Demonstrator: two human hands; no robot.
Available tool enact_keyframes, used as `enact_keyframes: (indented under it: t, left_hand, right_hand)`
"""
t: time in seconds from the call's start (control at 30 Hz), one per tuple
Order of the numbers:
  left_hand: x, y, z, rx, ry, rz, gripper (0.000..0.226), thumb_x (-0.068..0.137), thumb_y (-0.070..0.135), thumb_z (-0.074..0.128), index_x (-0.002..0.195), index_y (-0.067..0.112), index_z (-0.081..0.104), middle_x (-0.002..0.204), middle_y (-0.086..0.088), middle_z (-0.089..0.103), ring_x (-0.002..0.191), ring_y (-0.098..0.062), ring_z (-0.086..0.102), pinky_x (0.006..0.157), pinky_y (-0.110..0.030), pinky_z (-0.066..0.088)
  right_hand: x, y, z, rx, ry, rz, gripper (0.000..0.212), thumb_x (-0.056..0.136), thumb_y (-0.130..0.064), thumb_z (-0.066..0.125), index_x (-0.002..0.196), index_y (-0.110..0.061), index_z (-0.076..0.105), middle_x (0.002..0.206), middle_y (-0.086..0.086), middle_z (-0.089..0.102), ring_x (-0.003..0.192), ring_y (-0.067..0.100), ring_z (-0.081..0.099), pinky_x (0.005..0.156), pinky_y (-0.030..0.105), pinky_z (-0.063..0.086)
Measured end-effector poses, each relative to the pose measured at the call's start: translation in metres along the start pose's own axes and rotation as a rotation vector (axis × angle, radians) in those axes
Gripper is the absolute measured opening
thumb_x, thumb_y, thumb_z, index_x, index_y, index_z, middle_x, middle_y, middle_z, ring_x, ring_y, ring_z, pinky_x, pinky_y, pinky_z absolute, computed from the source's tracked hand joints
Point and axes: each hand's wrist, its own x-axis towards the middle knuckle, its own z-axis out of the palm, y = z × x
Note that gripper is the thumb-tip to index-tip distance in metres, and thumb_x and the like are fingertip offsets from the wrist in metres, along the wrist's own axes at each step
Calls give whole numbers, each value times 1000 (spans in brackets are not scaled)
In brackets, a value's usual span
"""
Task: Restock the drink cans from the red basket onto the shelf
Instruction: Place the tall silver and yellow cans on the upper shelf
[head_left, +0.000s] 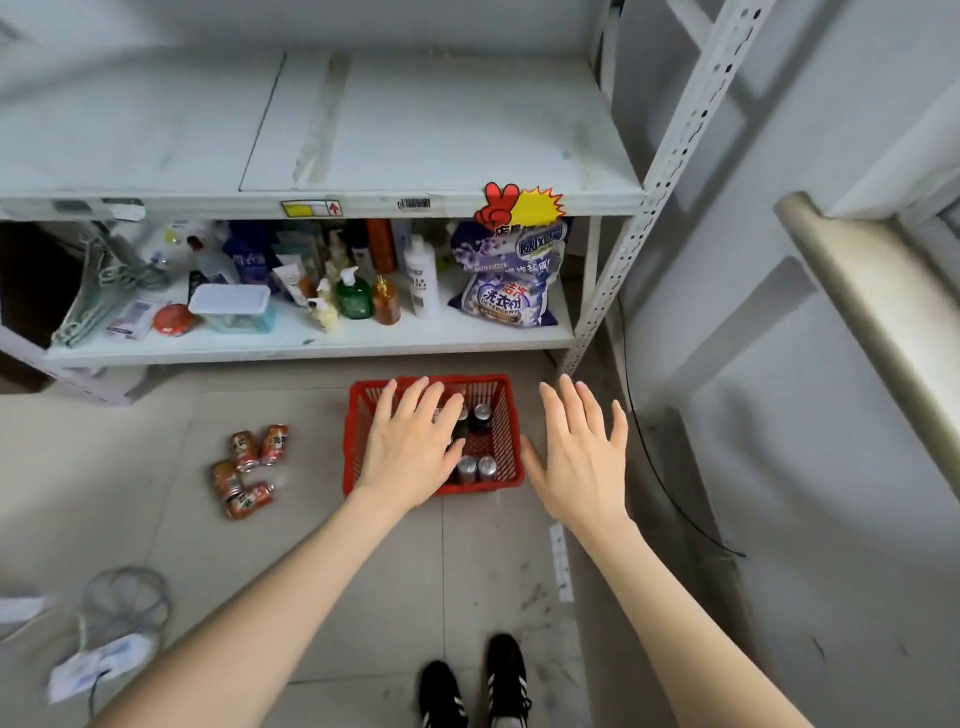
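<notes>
Dead centre on the tiled floor (467, 561): red basket (508, 415), with silver-topped drink cans (480, 415) upright inside, visible toward its 3 and 5 o'clock sides. Across the basket's 9 o'clock half: left grip (410, 447), opened flat, fingers straight and spread, holding nothing; impossible to tell whether touching the cans. Just off the basket's 3 o'clock wall: right grip (582, 462), likewise flat, spread and empty, back of the hand up. At 9 o'clock from the basket, well apart: four orange cans (249, 470) lying on their sides in a loose cluster. At 12 o'clock: white metal shelf (415, 130), upper board scuffed and taped, a yellow-and-red tag (519, 205) on its front edge toward 1 o'clock. On the lower board, from the 9 o'clock end to the 3 o'clock end: green hangers (98, 291), clear lidded box (231, 306), green pump bottle (354, 299), tall white bottle (422, 280), purple detergent bags (511, 291). At 6 o'clock: two black shoes (475, 686) with white stripes. At 8 o'clock: wire fan guard (124, 597) on the floor.
</notes>
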Motion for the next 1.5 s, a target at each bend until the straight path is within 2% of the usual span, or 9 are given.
enact_keyframes:
  t: [0.2, 0.4, 0.53, 0.73, 0.8, 0.87, 1.07, 1.23, 1.5]
  left_hand:
    - [-21, -2, 55, -28, -92, -7, 48, 77, 36, 72, 119, 14, 64, 121, -10, 64, 119, -32, 56, 103, -54, 40]
    - [-28, -10, 123, -22, -218, 51, 53, 73, 38, 76, 118, 15, 63, 116, -11, 65, 114, -32, 59, 101, -54, 42]
    - [-13, -15, 172, -23, -314, 77, 61, 75, 42, 72, 127, 13, 58, 120, -11, 64, 117, -31, 57, 103, -53, 41]
    - [31, -27, 257, -27, -366, 91, 53, 73, 41, 76, 118, 15, 63, 118, -11, 65, 113, -32, 59, 100, -53, 42]
    - [43, -32, 312, -31, -362, 78, 52, 75, 42, 74, 118, 15, 62, 118, -9, 64, 112, -31, 58, 100, -53, 42]
    - [45, -33, 330, -37, -374, 83, 53, 75, 43, 74, 120, 16, 61, 117, -8, 63, 111, -30, 58, 100, -52, 42]
    - [48, -40, 455, -67, -427, 122, 63, 80, 48, 68, 134, 17, 53, 124, -6, 61, 117, -28, 55, 105, -50, 38]
    - [52, -35, 529, -121, -465, 149, 65, 84, 48, 65, 138, 18, 48, 129, -7, 57, 122, -28, 51, 108, -50, 36]
    - [59, -26, 607, -153, -523, 173, 74, 84, 53, 62, 145, 21, 38, 135, -3, 52, 128, -25, 45, 111, -47, 31]
  right_hand:
    - [-24, 0, 57, 11, -105, 14, 60, 88, -44, 56, 138, -11, 49, 144, 13, 49, 134, 31, 45, 108, 58, 29]
    - [-34, -2, 129, 64, -227, 48, 62, 83, -37, 63, 137, -10, 49, 143, 14, 50, 134, 32, 44, 109, 58, 30]
    - [-25, 2, 179, 100, -301, 76, 64, 80, -38, 66, 135, -10, 49, 142, 14, 51, 133, 31, 45, 108, 58, 31]
    - [3, 16, 271, 153, -375, 102, 64, 81, -37, 67, 135, -9, 48, 141, 14, 52, 132, 33, 47, 107, 58, 34]
    - [11, 23, 326, 163, -404, 113, 63, 83, -37, 65, 136, -8, 47, 142, 15, 51, 132, 34, 46, 107, 58, 34]
    - [14, 25, 344, 176, -436, 106, 63, 84, -37, 62, 137, -9, 45, 143, 15, 49, 133, 34, 45, 108, 58, 34]
    - [17, 23, 463, 193, -498, 158, 67, 84, -40, 64, 138, -7, 45, 142, 17, 50, 127, 37, 48, 106, 51, 35]
    - [15, 24, 531, 248, -505, 207, 66, 89, -44, 58, 142, -8, 40, 147, 16, 45, 131, 35, 44, 110, 48, 33]
    - [31, 26, 595, 369, -619, 289, 68, 88, -41, 60, 143, -13, 32, 148, 11, 39, 131, 33, 42, 99, 49, 46]
